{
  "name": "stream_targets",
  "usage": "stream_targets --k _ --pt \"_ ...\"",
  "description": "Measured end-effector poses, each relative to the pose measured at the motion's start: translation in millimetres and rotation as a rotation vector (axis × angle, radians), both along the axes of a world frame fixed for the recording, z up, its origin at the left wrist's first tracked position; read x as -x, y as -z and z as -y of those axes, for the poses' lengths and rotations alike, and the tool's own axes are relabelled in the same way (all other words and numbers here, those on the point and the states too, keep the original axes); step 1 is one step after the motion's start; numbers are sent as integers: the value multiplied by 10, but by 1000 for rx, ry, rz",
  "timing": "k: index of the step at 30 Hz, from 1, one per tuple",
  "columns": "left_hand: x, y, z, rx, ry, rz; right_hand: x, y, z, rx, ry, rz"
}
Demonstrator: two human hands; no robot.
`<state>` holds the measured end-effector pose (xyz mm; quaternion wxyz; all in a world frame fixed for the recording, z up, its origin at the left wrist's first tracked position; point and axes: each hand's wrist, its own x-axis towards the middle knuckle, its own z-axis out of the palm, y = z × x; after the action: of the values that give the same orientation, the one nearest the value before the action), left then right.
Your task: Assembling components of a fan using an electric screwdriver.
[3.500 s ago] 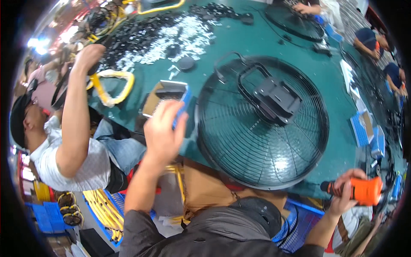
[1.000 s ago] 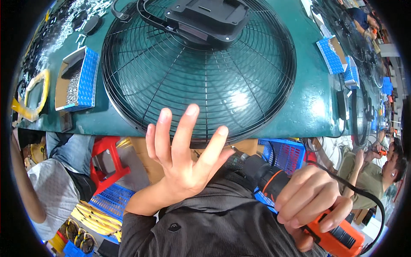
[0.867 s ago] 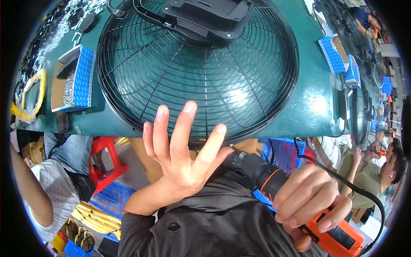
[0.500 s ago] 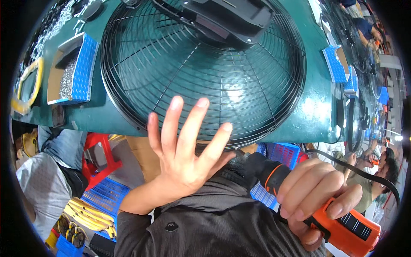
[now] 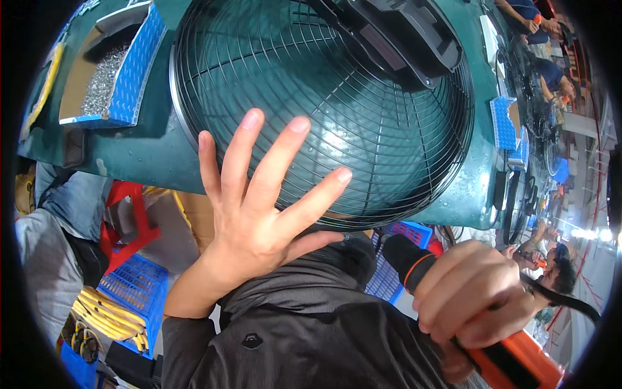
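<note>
A round black wire fan guard [image 5: 324,123] lies on the green tabletop, with a black plastic motor housing [image 5: 408,45] across its far part. My left hand [image 5: 256,201] is over the guard's near left rim, fingers spread and nothing in them; whether it touches the wires I cannot tell. Off the table's near edge, my right hand [image 5: 473,295] grips an orange and black power screwdriver [image 5: 518,360]. The tool's black nose points up and to the left, and a black cord runs off to the right.
An open blue-and-white carton [image 5: 133,74] of small metal screws stands left of the guard. More small blue cartons [image 5: 505,123] are at the right edge. Below the table are blue crates [image 5: 133,285], yellow bundles [image 5: 110,314] and a red stool [image 5: 129,223]. Co-workers sit on both sides.
The view has shifted, so the guard and housing appear farther right and the screw carton looks larger. My left hand stays spread near the rim; the right keeps hold of the screwdriver.
</note>
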<state>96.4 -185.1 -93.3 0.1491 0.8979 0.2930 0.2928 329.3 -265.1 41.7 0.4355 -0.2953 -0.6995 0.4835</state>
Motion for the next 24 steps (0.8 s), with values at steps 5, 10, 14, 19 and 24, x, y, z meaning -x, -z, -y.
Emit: stream_targets --k 5,10,14,19,24 --pt "10 4 19 68 -12 65 85 79 -93 66 66 -242" --pt "120 -53 -54 42 45 12 -119 152 18 -21 -56 -346" --pt "369 -308 -458 25 162 -97 -274 219 387 -41 374 -559" --pt "584 -608 -966 -21 222 -190 -618 534 673 315 1133 -350" --pt "565 -561 -988 -24 270 -174 -888 744 1084 769 1138 -248"
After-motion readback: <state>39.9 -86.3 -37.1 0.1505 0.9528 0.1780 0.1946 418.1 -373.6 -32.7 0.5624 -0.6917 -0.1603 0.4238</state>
